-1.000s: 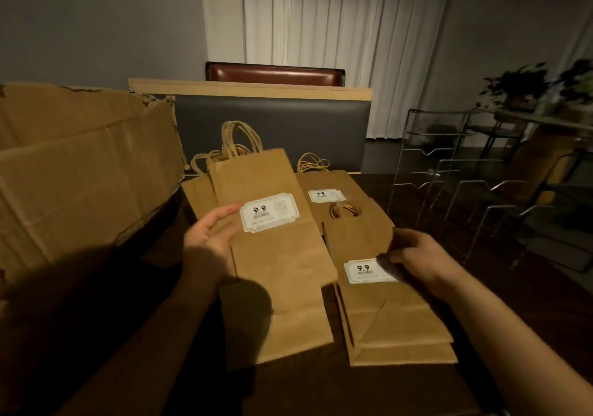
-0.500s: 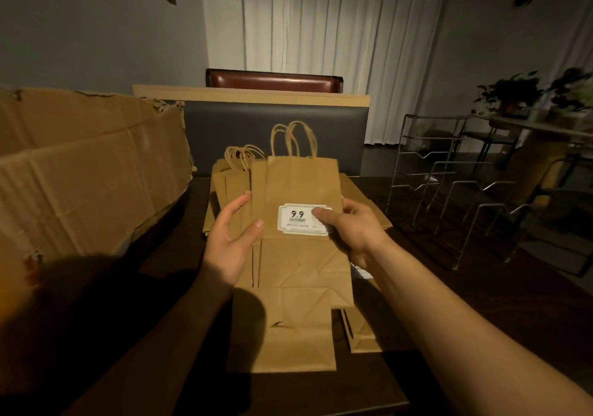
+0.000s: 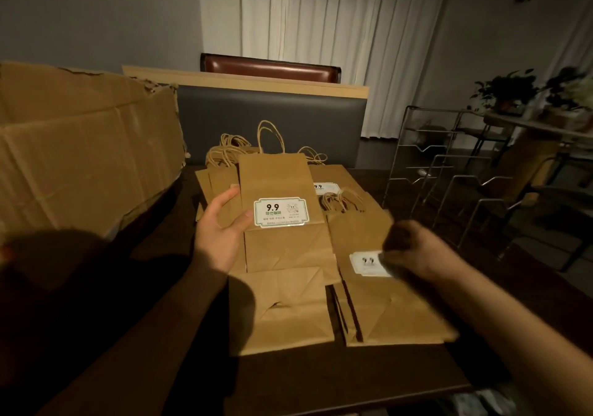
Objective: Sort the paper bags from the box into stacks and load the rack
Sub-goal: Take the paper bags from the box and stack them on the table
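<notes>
Right hand (image 3: 414, 249) has let go of the held bag (image 3: 282, 210) and shifted right, now over the right stack (image 3: 394, 310); it's motion-blurred and in shadow, so can't tell if its fingers are curled or straight. Box (image 3: 80, 159) sits far left on the desk (image 3: 167, 249), flap up. Left hand (image 3: 221, 226) holds the bag alone at its left edge, thumb on the front next to the 9.9 label (image 3: 280, 212), handles pointing far. Under it lies a flat near bag (image 3: 279, 313); more bags with loose handles fan out behind. Right stack lies flat, label partly under the right hand. Wire rack (image 3: 449, 175) stands far right, apart from the stacks.
</notes>
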Demonstrator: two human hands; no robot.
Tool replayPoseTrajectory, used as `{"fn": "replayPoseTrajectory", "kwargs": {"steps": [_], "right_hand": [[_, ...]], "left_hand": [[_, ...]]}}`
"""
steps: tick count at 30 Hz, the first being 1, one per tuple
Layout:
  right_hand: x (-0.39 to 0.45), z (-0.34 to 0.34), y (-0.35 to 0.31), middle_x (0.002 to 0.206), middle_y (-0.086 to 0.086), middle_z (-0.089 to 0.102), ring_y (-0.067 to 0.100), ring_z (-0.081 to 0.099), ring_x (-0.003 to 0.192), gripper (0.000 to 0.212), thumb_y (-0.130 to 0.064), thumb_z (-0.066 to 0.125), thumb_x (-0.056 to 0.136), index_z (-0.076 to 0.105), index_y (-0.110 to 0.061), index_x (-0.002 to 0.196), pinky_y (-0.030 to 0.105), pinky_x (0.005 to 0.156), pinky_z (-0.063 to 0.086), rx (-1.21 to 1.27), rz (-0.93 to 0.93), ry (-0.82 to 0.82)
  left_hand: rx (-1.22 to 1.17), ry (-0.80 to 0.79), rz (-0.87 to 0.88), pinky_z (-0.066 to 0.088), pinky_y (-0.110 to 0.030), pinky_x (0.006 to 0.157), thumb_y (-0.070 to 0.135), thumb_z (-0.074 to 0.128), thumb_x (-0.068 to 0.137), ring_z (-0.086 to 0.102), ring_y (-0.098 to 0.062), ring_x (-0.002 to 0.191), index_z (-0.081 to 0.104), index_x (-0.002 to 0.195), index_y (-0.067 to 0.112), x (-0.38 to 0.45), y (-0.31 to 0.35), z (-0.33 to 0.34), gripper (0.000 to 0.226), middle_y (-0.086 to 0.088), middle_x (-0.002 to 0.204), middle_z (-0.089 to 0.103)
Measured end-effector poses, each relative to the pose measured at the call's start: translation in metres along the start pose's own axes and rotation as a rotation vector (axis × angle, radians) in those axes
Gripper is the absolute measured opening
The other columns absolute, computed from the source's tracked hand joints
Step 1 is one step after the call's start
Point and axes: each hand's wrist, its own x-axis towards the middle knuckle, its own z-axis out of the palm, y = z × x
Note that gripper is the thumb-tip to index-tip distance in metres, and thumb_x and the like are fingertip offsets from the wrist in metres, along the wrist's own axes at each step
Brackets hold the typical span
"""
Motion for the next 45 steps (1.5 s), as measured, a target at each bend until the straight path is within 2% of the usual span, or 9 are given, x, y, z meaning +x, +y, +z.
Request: {"fn": "replayPoseTrajectory", "kwargs": {"steps": [3,7,10,14,18,28,34,39,45], "right_hand": [[0.009,0.015,-0.001,0.141,0.005,0.039,0.026,0.045,0.128,0.069,-0.035,0.074,0.083,0.042,-0.025,0.143,0.042,0.102,0.048,-0.341,-0.238,0.287],[0.009,0.041,-0.056,0.114,-0.005,0.064,0.015,0.064,0.101,0.058,-0.057,0.075,0.074,0.056,-0.027,0.121,0.037,0.085,0.057,0.337,-0.275,0.047],[0.014,0.062,-0.084,0.088,0.004,0.074,0.013,0.071,0.072,0.035,-0.031,0.082,0.078,0.058,-0.009,0.092,0.029,0.061,0.056,0.467,-0.18,-0.14],[0.03,0.041,-0.086,0.069,0.009,0.064,0.022,0.06,0.052,0.013,-0.008,0.072,0.086,0.06,-0.01,0.081,0.031,0.048,0.048,0.666,-0.158,0.093],[0.023,-0.008,-0.079,0.093,0.014,0.075,0.024,0.075,0.077,0.005,-0.008,0.06,0.094,0.061,-0.012,0.098,0.036,0.06,0.06,1.021,-0.074,-0.04],[0.003,0.076,-0.088,0.097,0.024,0.073,0.033,0.073,0.082,0.007,0.001,0.065,0.089,0.062,-0.003,0.094,0.041,0.071,0.06,0.808,0.001,-0.254],[0.018,-0.006,-0.081,0.067,0.007,0.069,0.018,0.066,0.056,0.016,-0.005,0.056,0.095,0.064,-0.002,0.107,0.025,0.053,0.055,0.937,0.057,-0.034],[0.0,-0.06,-0.06,0.104,0.015,0.067,0.026,0.073,0.074,0.028,-0.017,0.055,0.095,0.055,-0.009,0.122,0.034,0.052,0.059,0.873,0.183,-0.229],[-0.025,0.003,-0.054,0.086,0.02,0.075,0.028,0.073,0.067,0.024,0.002,0.047,0.096,0.063,0.001,0.114,0.038,0.055,0.062,0.974,0.138,-0.266]], "left_hand": [[0.02,-0.028,0.048,0.034,-0.018,0.11,0.007,0.07,0.087,0.044,-0.001,0.13,0.057,0.134,0.02,-0.003,0.004,0.002,0.05,0.012,0.137,0.054],[0.043,-0.084,0.103,0.033,0.003,0.094,0.008,0.068,0.089,0.043,0.007,0.127,0.055,0.136,0.021,-0.007,0.006,0.003,0.05,0.019,0.135,0.051],[-0.016,-0.099,0.085,0.036,-0.011,0.105,0.005,0.061,0.093,0.045,0.003,0.129,0.055,0.136,0.021,-0.006,0.006,0.001,0.046,0.015,0.138,0.053],[-0.032,-0.053,0.024,0.034,0.002,0.094,-0.001,0.054,0.095,0.045,-0.001,0.129,0.054,0.137,0.022,-0.006,0.007,0.0,0.047,0.008,0.142,0.051],[-0.028,0.061,-0.042,0.034,-0.027,0.11,0.007,0.068,0.088,0.038,-0.01,0.138,0.043,0.144,0.028,-0.006,0.005,-0.002,0.064,0.006,0.151,0.042],[-0.093,0.104,-0.03,0.034,-0.036,0.115,0.011,0.058,0.096,0.045,-0.013,0.135,0.049,0.137,0.03,-0.004,0.008,-0.004,0.046,0.001,0.147,0.048],[-0.223,0.098,-0.104,0.053,-0.011,0.071,0.0,0.058,0.094,0.06,0.004,0.099,0.035,0.148,0.025,-0.001,0.007,-0.004,0.064,0.002,0.138,0.052],[-0.286,0.039,-0.156,0.057,-0.043,0.089,-0.004,0.071,0.082,0.066,-0.018,0.111,0.031,0.15,0.027,0.003,0.004,-0.003,0.085,-0.002,0.13,0.063],[-0.276,-0.039,-0.209,0.058,-0.036,0.076,0.0,0.076,0.079,0.072,-0.022,0.098,0.057,0.125,0.016,-0.005,0.008,0.005,0.052,-0.003,0.109,0.073]]}}
